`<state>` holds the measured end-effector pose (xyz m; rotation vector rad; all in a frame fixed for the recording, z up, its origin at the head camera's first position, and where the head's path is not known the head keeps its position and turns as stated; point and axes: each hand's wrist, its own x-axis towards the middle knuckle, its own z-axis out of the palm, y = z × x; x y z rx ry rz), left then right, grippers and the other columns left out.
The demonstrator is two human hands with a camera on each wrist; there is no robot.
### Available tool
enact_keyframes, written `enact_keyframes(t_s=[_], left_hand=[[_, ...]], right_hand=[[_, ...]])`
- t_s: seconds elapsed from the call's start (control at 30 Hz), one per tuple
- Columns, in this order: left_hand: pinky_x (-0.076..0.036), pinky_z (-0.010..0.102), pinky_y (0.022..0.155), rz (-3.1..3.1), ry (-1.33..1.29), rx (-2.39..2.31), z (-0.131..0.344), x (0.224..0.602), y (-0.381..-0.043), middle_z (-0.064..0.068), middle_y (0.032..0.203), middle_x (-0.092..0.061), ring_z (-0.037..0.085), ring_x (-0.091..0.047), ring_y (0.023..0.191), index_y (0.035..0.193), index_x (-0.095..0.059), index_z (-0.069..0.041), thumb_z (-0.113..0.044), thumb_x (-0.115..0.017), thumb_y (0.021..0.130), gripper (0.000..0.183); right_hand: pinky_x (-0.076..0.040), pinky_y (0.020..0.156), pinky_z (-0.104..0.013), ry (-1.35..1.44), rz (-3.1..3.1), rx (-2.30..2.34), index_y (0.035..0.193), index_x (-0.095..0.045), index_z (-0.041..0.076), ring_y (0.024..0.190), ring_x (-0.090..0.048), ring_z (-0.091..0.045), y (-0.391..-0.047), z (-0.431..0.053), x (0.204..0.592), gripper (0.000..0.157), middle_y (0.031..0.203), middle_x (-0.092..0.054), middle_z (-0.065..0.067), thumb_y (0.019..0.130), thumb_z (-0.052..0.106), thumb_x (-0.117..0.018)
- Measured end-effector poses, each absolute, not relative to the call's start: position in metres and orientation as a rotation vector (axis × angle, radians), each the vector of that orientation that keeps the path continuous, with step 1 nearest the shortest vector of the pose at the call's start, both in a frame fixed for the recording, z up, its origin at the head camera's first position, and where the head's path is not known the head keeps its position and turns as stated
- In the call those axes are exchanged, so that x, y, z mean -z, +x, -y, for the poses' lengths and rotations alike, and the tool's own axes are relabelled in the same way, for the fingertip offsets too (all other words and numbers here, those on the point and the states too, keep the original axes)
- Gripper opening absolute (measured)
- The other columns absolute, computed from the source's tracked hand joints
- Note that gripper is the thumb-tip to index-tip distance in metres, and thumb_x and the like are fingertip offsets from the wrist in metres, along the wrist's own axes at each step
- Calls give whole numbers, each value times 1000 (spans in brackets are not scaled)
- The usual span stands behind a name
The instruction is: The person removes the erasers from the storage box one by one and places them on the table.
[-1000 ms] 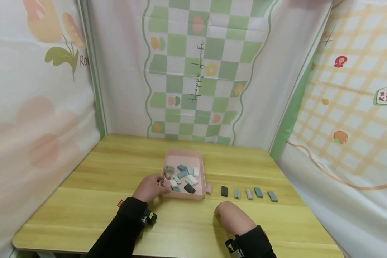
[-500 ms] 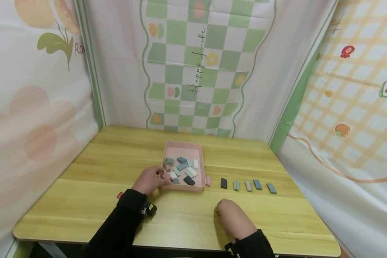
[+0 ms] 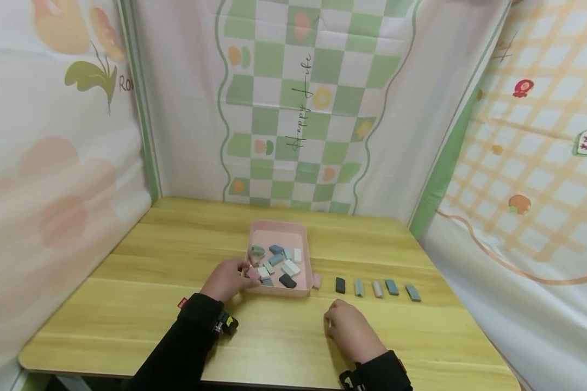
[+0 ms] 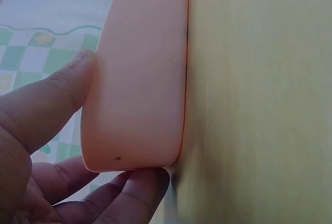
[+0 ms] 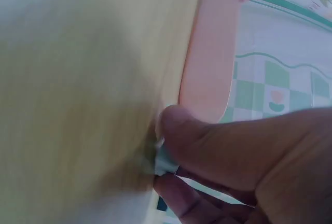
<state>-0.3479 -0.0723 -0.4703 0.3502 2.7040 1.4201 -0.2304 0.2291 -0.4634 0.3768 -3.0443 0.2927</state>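
My left hand (image 3: 226, 279) grips the front left corner of a shallow pink tray (image 3: 279, 291). In the left wrist view its thumb lies on the rim, with fingers round the corner. A pink block (image 3: 253, 273) lies inside the tray, close to that hand. My right hand (image 3: 353, 330) is low over the table, in front of a row of small blocks. Between its thumb and finger it pinches a small grey-green block (image 5: 165, 163), mostly hidden by the fingers. In the right wrist view the tray's side stands beyond the thumb.
Several white, blue, green and dark blocks lie loose in the tray. To its right runs a row: a pink block (image 3: 316, 281) by the tray's wall, a black one (image 3: 340, 285), then several more ending in a grey-blue one (image 3: 413, 293). Printed curtains enclose the wooden table (image 3: 142, 304).
The head view tilts slightly down, then back up. A pale edge of the pinched block now shows at my right fingertips. My left hand stays on the tray corner.
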Motion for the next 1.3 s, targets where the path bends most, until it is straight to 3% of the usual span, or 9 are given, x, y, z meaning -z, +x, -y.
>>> enact_keyframes(t_s=[0.17, 0.53, 0.63, 0.77, 0.87, 1.07, 1.3], left_hand=[[-51, 41, 85, -2697, 363, -1424, 68, 469, -347, 12, 126, -71, 25, -61, 100, 112, -74, -11, -29, -89, 88, 33], [-52, 43, 89, -2724, 381, -1405, 65, 466, -350, 12, 128, -71, 25, -62, 101, 111, -74, -11, -28, -89, 88, 31], [-51, 42, 88, -2729, 388, -1397, 65, 464, -350, 12, 127, -71, 24, -62, 100, 109, -74, -11, -28, -89, 88, 30], [-48, 39, 81, -2738, 377, -1382, 66, 463, -350, 10, 119, -71, 24, -59, 95, 103, -73, -11, -27, -89, 88, 27], [-49, 40, 81, -2748, 358, -1368, 66, 465, -348, 9, 118, -71, 24, -60, 95, 105, -73, -12, -28, -88, 88, 28], [-53, 46, 91, -2744, 331, -1364, 66, 471, -345, 11, 128, -72, 25, -64, 106, 120, -74, -10, -29, -90, 87, 41], [-47, 38, 78, -2726, 318, -1392, 63, 474, -341, 6, 114, -72, 24, -60, 94, 102, -72, -14, -31, -90, 86, 29]], right_hand=[[-56, 75, -37, 454, 3034, -283, 83, -77, 9, 84, -65, -19, -231, -238, 466, 11, 91, -64, -1, 84, 1, -85], [-56, 76, -38, 441, 3061, -332, 82, -77, 8, 82, -64, -18, -235, -240, 462, 11, 93, -65, -1, 84, -2, -82], [-59, 83, -42, 417, 3062, -333, 92, -79, 5, 91, -68, -22, -236, -238, 455, 6, 104, -69, -7, 87, 2, -80], [-58, 95, -50, 335, 3014, -423, 119, -77, 3, 110, -70, -30, -241, -229, 434, 26, 123, -70, -13, 96, 13, -78], [-56, 99, -52, 329, 2954, -527, 130, -73, 4, 118, -69, -33, -251, -218, 422, 32, 127, -70, -14, 100, 16, -75], [-56, 102, -54, 573, 2926, -552, 132, -71, 1, 122, -69, -38, -289, -193, 422, 31, 130, -72, -19, 102, 8, -70], [-58, 98, -46, 735, 3017, -349, 123, -77, 4, 112, -73, -32, -336, -174, 442, 29, 121, -77, -15, 96, 13, -80]])
